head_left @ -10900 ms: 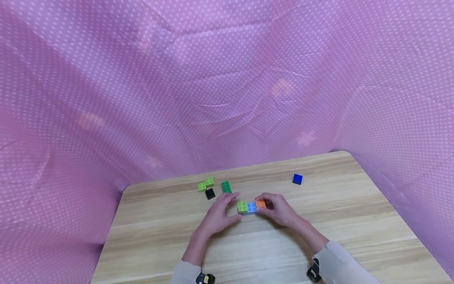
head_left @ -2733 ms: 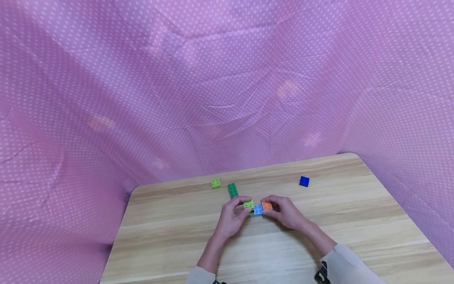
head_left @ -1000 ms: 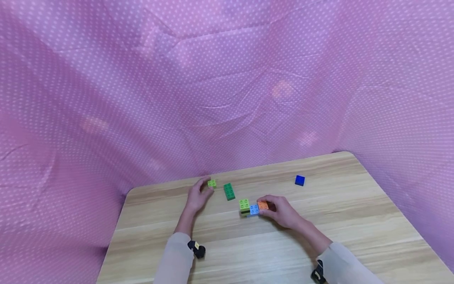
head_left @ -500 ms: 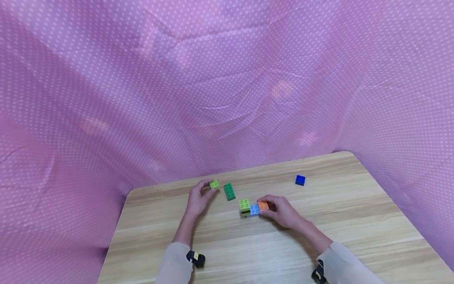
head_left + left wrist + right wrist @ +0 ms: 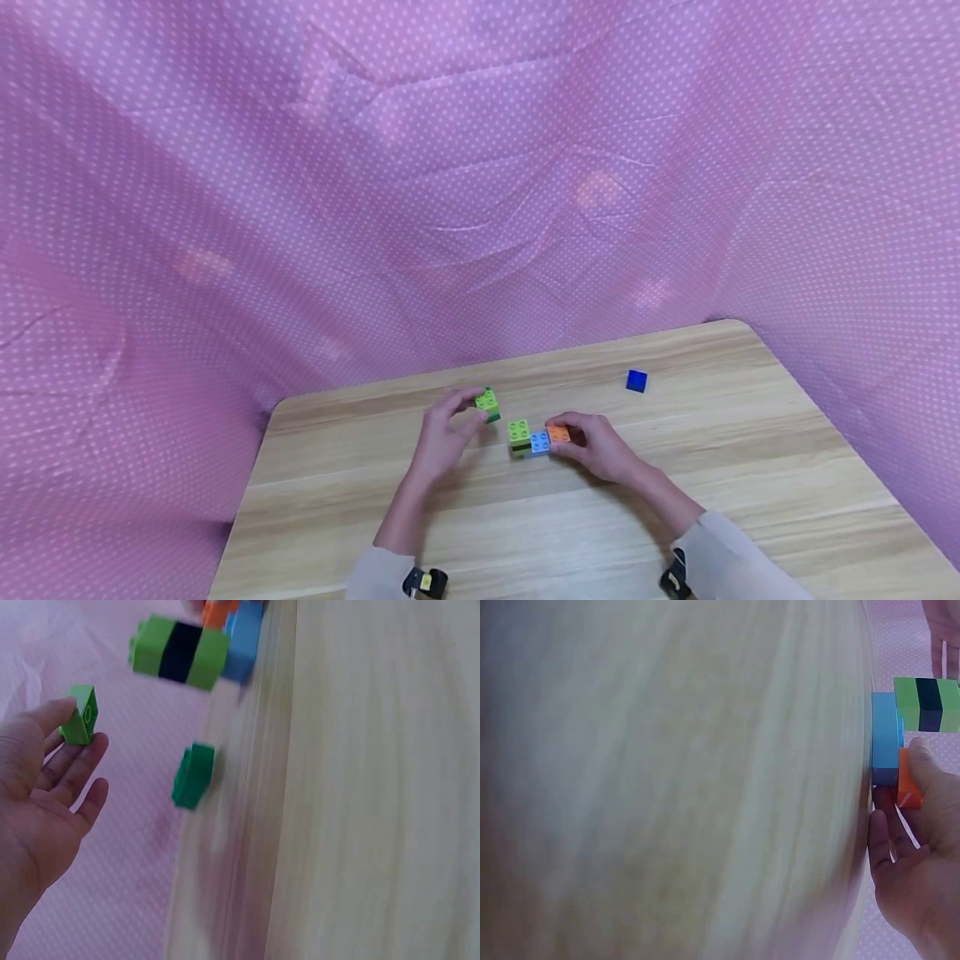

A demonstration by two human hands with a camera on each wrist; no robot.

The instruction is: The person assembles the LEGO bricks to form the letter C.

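Observation:
My left hand (image 5: 441,442) pinches a lime toy building brick (image 5: 79,716) between thumb and fingers. In the left wrist view this brick hangs in the air, apart from the longer green brick (image 5: 195,776) lying on the table. My right hand (image 5: 600,450) pinches the orange brick (image 5: 907,780), which sits on one end of a light-blue brick (image 5: 885,739). On the other end of that base rises a stack: a lime brick, a black brick (image 5: 180,652) and a lime brick (image 5: 518,430) on top.
A dark blue brick (image 5: 636,381) lies alone towards the back right of the wooden table (image 5: 337,475). Behind the table's rear edge hangs a pink dotted cloth (image 5: 480,208).
The black brick and another lime brick have joined the light-blue assembly. My left hand has since lifted the last loose lime brick and carried it right, towards the green brick. My right hand keeps its hold.

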